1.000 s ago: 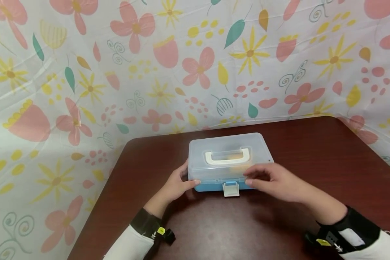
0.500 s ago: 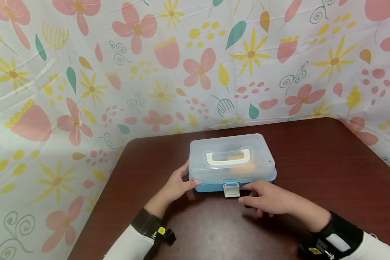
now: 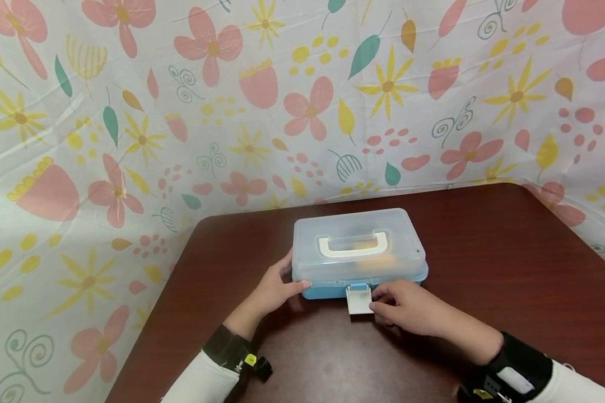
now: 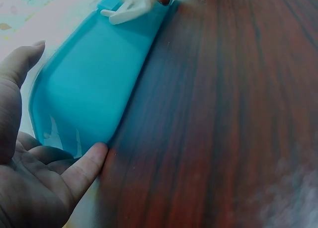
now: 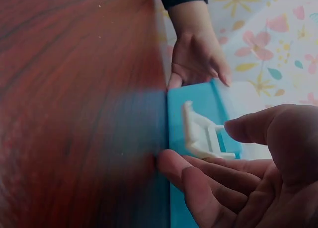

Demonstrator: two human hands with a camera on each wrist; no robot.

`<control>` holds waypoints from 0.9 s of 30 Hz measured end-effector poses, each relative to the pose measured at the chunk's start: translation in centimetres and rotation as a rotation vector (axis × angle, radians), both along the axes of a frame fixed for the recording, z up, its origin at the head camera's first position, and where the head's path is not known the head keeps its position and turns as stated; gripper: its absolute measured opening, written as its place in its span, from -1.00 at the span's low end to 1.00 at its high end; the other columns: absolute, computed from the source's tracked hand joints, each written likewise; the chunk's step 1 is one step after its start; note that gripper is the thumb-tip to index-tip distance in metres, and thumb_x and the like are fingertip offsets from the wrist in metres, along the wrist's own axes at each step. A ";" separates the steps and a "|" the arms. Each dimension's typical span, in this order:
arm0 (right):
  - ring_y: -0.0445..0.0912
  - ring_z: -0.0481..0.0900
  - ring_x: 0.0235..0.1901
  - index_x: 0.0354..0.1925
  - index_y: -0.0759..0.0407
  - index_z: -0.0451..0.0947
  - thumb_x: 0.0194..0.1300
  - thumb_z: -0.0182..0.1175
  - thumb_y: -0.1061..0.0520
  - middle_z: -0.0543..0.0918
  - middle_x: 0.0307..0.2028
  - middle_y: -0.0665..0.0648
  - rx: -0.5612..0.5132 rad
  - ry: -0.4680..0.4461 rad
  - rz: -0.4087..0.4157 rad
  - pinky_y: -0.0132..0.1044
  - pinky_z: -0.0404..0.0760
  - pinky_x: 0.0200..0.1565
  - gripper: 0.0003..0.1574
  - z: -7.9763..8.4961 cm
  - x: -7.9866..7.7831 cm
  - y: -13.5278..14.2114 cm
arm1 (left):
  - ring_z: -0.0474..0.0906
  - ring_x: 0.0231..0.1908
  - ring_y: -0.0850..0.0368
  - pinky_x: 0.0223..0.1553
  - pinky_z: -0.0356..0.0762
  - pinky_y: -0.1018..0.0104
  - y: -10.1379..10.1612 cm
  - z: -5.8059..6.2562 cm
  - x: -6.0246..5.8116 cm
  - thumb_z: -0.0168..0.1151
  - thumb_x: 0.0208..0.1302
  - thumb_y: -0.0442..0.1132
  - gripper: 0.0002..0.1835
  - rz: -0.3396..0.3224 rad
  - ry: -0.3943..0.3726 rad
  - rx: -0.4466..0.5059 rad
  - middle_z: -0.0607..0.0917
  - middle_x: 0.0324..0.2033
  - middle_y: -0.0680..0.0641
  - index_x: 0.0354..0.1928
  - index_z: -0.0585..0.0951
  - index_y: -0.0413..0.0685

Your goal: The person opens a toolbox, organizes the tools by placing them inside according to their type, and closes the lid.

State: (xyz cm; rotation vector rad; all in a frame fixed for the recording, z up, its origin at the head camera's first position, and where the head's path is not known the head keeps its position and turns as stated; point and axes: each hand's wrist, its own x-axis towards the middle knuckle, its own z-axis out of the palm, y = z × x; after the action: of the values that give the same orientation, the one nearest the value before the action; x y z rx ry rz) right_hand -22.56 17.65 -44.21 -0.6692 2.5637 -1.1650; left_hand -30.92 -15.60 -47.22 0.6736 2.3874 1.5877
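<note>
- The box [image 3: 359, 252] sits near the middle of the bench [image 3: 509, 246], long axis running left to right, its latch [image 3: 359, 298] facing the person; the white handle [image 3: 353, 244] lies flat along the lid.
- The latch is swung out from the blue base, tilted towards the bench top.
- The right hand [image 3: 408, 308] is just beside the latch with fingers loosely curled, fingertips touching its right edge; from the wrist view the thumb hovers above it, and I cannot tell whether it is really pinching.
- The left hand [image 3: 274, 288] grips the box's left front corner, thumb along the front and fingers round the side.
- Something orange shows through the frosted lid, too blurred to make out.
- A flowered sheet [image 3: 131, 112] hangs behind and to the left of the bench, hiding whatever lies beyond it.
- Both wrists wear dark bands over white sleeves, cut off by the lower edge.
</note>
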 end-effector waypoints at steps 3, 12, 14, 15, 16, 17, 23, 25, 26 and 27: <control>-0.35 0.63 -0.45 -0.10 0.15 0.68 0.46 0.23 -0.04 0.74 -0.43 -0.11 0.007 0.061 -0.018 -0.39 0.59 -0.27 -0.71 -0.1 0.0 -0.2 | 0.52 0.33 0.06 0.35 0.49 -0.02 0.0 0.0 0.0 0.45 0.28 -0.12 0.00 0.002 -0.002 0.001 0.49 0.44 -0.02 0.63 0.05 0.37; -0.37 0.64 -0.37 -0.25 0.02 0.67 0.32 0.39 -0.04 0.76 -0.38 -0.13 -0.062 0.111 -0.108 -0.40 0.60 -0.31 -0.82 -0.2 0.1 -0.4 | 0.54 0.30 0.09 0.32 0.52 0.07 0.0 -0.1 -0.1 0.44 0.29 -0.11 0.00 -0.004 0.004 0.008 0.49 0.44 0.01 0.62 0.06 0.41; -0.35 0.68 -0.33 -0.21 0.06 0.67 0.31 0.40 0.00 0.78 -0.33 -0.08 -0.106 0.118 -0.097 -0.40 0.62 -0.30 -0.81 -0.1 0.1 -0.3 | 0.55 0.29 0.10 0.30 0.54 0.09 0.0 -0.1 -0.1 0.45 0.28 -0.12 0.00 -0.007 0.005 0.013 0.50 0.43 0.01 0.62 0.06 0.43; -0.35 0.69 -0.30 -0.18 0.08 0.68 0.30 0.41 0.01 0.79 -0.30 -0.06 -0.121 0.119 -0.090 -0.39 0.64 -0.30 -0.80 -0.1 0.0 -0.2 | 0.56 0.28 0.11 0.30 0.54 0.10 0.0 -0.2 -0.2 0.45 0.28 -0.11 0.00 -0.007 0.004 0.013 0.51 0.42 0.02 0.62 0.06 0.44; -0.35 0.71 -0.26 -0.14 0.10 0.69 0.29 0.42 0.01 0.79 -0.28 -0.04 -0.132 0.122 -0.086 -0.40 0.65 -0.27 -0.76 0.0 0.0 -0.2 | 0.56 0.28 0.11 0.30 0.54 0.09 0.0 -0.2 -0.2 0.45 0.28 -0.11 0.00 -0.010 0.004 0.014 0.51 0.42 0.03 0.62 0.06 0.45; -0.34 0.71 -0.26 -0.10 0.13 0.69 0.28 0.43 0.03 0.79 -0.26 -0.03 -0.144 0.122 -0.082 -0.40 0.65 -0.26 -0.72 0.0 0.0 -0.1 | 0.56 0.28 0.11 0.30 0.54 0.09 0.0 -0.2 -0.2 0.45 0.28 -0.11 0.00 -0.013 0.004 0.015 0.51 0.42 0.03 0.62 0.06 0.45; -0.34 0.72 -0.26 -0.03 0.22 0.71 0.25 0.43 0.13 0.81 -0.28 -0.03 -0.147 0.160 -0.066 -0.38 0.67 -0.18 -0.67 0.1 0.0 0.0 | 0.53 0.31 0.13 0.35 0.49 0.02 -0.1 -0.4 -0.4 0.46 0.27 -0.07 0.00 -0.013 0.009 0.018 0.50 0.42 0.06 0.61 0.07 0.46; -0.36 0.69 -0.28 -0.10 0.15 0.73 0.28 0.42 0.12 0.80 -0.31 -0.10 -0.112 0.185 -0.069 -0.38 0.66 -0.19 -0.77 0.0 0.0 -0.1 | 0.53 0.31 0.13 0.35 0.48 0.00 -0.1 -0.4 -0.4 0.46 0.27 -0.07 0.00 -0.013 0.011 0.018 0.52 0.41 0.06 0.61 0.07 0.47; -0.38 0.68 -0.29 -0.15 0.10 0.74 0.29 0.41 0.10 0.79 -0.33 -0.14 -0.096 0.195 -0.074 -0.39 0.65 -0.21 -0.83 0.0 -0.1 -0.1 | 0.54 0.30 0.14 0.35 0.48 0.00 -0.1 -0.4 -0.4 0.46 0.27 -0.07 -0.01 -0.013 0.010 0.016 0.52 0.41 0.07 0.61 0.07 0.49; -0.39 0.66 -0.31 -0.19 0.06 0.74 0.31 0.40 0.08 0.78 -0.34 -0.15 -0.084 0.200 -0.077 -0.39 0.63 -0.23 -0.88 0.0 -0.1 -0.2 | 0.54 0.30 0.15 0.35 0.48 0.01 -0.1 -0.5 -0.4 0.46 0.27 -0.07 -0.01 -0.013 0.008 0.015 0.52 0.40 0.07 0.60 0.07 0.50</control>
State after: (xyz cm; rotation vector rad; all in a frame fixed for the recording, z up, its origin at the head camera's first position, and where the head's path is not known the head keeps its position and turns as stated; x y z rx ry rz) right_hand -22.64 17.49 -44.22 -0.7470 2.7397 -1.2977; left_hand -31.30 -15.68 -47.68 0.6978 2.3742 1.6028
